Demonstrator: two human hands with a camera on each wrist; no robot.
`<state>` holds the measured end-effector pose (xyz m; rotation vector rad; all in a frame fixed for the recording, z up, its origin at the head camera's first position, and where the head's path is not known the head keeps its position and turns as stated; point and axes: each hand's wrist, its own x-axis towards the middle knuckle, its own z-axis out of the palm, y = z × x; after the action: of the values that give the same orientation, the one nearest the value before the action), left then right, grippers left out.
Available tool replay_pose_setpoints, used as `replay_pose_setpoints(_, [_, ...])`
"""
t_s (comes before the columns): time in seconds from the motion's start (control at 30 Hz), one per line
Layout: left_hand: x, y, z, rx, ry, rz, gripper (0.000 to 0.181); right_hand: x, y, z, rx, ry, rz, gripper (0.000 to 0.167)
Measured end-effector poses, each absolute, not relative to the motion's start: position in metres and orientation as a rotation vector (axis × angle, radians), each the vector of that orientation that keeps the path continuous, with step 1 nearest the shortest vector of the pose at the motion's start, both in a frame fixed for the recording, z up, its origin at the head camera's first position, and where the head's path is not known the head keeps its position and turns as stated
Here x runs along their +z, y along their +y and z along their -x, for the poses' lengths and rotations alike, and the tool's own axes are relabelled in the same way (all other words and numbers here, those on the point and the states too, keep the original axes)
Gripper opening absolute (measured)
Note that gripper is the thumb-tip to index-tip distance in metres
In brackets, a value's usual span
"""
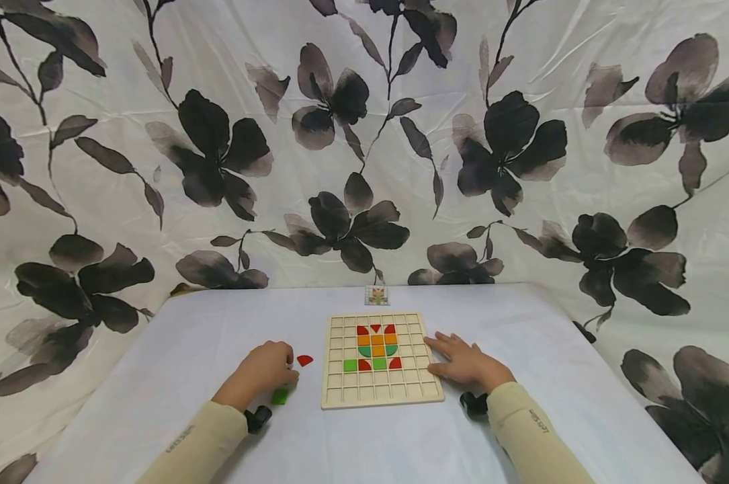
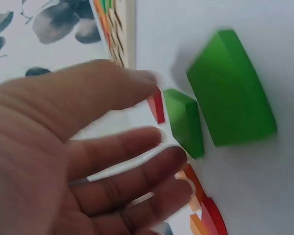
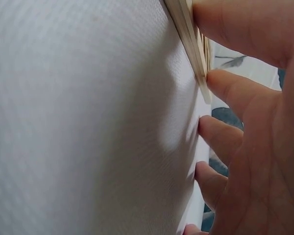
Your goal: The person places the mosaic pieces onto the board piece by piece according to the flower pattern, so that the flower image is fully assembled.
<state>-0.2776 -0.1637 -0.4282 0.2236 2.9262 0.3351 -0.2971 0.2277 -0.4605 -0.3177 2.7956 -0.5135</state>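
Got a big flowery cloth (image 1: 424, 265) hanging behind a white table (image 1: 231, 319), black and smoky-grey print all over, kinda wrinkly in spots. Also spotting something yellowish-brown (image 1: 181, 289) peeking out by the table's far left corner, too small to make out.

- And we're in a draped-off tabletop nook, folks; home or studio, I can't tell!
- Look behind: a creased hanging sheet (image 1: 352, 154), pale with big dark flowers, screens whatever lies beyond!
- Below it, a broad worktop (image 1: 219, 323) in plain white!
- And on top, game-table gear: a wooden grid board (image 1: 336, 396), a small picture card (image 1: 377, 296) beyond it!
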Motion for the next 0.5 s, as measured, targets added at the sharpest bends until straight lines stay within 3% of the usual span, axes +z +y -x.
replay_pose_setpoints(0.3, [-0.427, -0.154, 0.274, 0.439, 2.880, -0.212, 0.030, -0.459, 0.226, 0.297, -0.496, 2.805, 0.315, 0.066])
replay_pose_setpoints(0.5, [-0.424, -0.136, 0.277, 0.539, 2.904, -0.333, 0.024, -0.461, 0.227, 0.299, -0.490, 2.801, 0.320, 0.067])
